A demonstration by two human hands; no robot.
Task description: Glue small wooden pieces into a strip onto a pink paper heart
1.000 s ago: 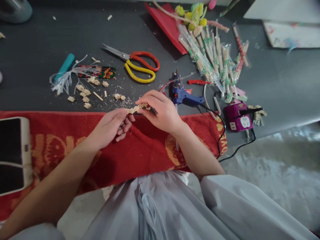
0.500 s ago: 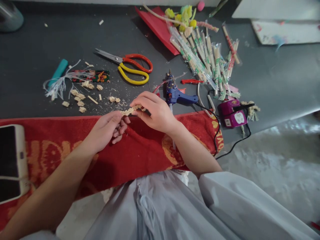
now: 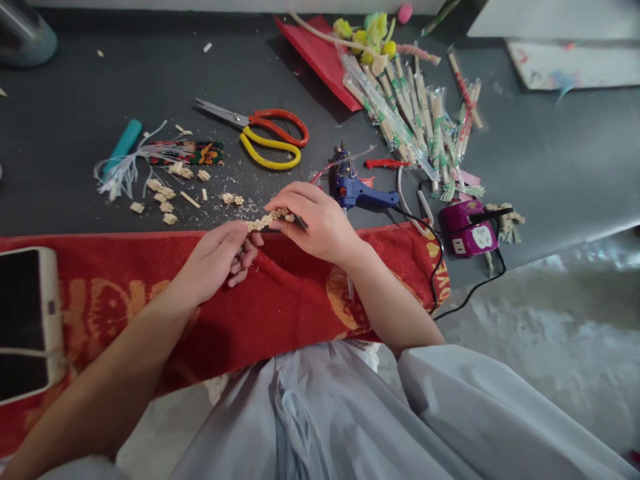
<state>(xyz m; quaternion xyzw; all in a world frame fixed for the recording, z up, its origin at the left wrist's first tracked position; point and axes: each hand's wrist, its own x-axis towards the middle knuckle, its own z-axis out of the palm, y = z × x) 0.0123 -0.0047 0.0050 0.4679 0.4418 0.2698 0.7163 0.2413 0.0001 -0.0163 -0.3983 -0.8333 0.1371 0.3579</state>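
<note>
A knobbly strip of small pale wooden pieces [image 3: 263, 221] stretches between my two hands, just above the edge of a red towel [image 3: 280, 287]. My left hand [image 3: 220, 257] pinches its left end between thumb and fingers. At the other end my right hand [image 3: 316, 222] is closed on it from above, thumb below. A small cluster of the same pale pieces [image 3: 233, 199] lies on the dark table beyond my hands. To the right of my right hand rests a blue hot glue gun [image 3: 367, 196].
Scissors [image 3: 270, 140] with red and yellow handles lie beyond my hands. Wood bits [image 3: 163, 193], white strings [image 3: 125, 167] and a teal stick [image 3: 123, 147] are at left. Wrapped chopsticks [image 3: 400, 120] lie back right. A purple power block [image 3: 467, 230] and phone [image 3: 25, 327] flank the towel.
The whole view has shifted slightly, so things appear a little further right. Both hands keep their grip on the strip, with hardly any movement.
</note>
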